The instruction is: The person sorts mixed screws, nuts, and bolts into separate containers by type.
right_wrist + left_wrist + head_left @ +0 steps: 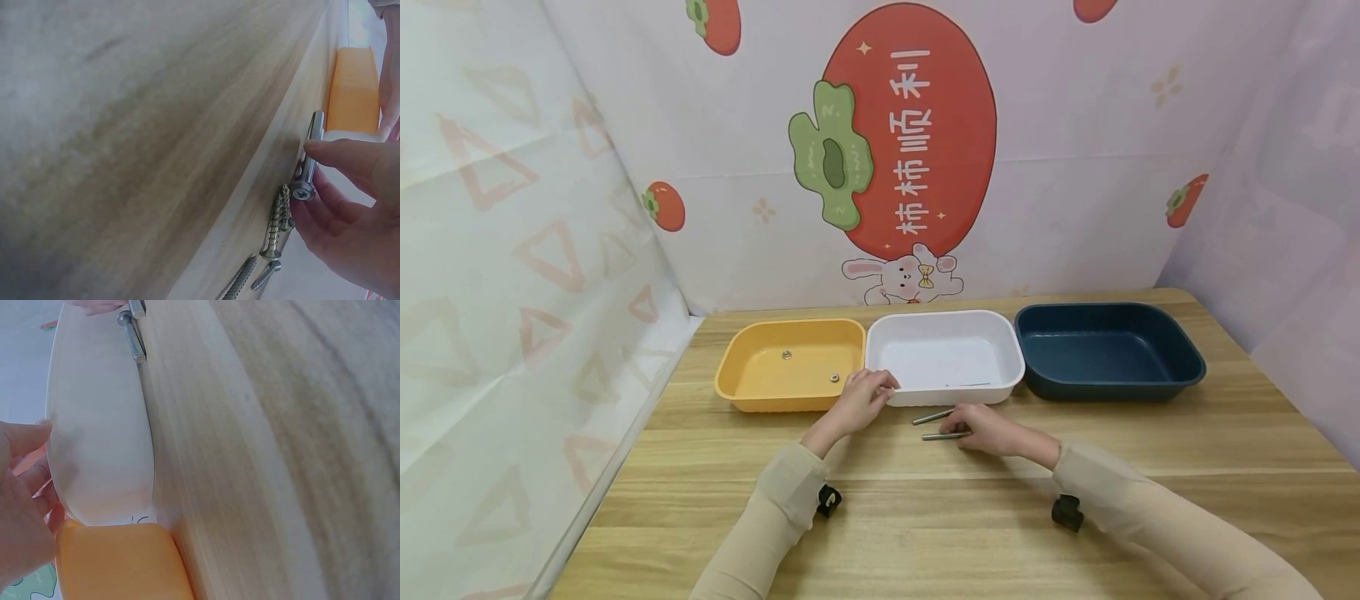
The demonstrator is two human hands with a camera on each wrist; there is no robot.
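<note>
My right hand (988, 429) is low over the table in front of the white tray (1011, 383), thumb and fingers pinching a metal bolt (308, 165) with a socket head. Another bolt (932, 417) lies by that tray's front wall. Beside the right hand, in the right wrist view, are several screws (273, 231) with coarse threads. My left hand (865, 400) is at the white tray's front left corner, fingers loosely bent and thumb tip right at the rim; part of the fingers is hidden behind the wall in the left wrist view.
To the left stands a yellow tray (790, 402) with two small metal nut-like pieces (834, 377) in it. A dark blue tray (1112, 389) stands on the right. All three line the back of the wooden table (910, 533), before a printed cloth (1075, 225).
</note>
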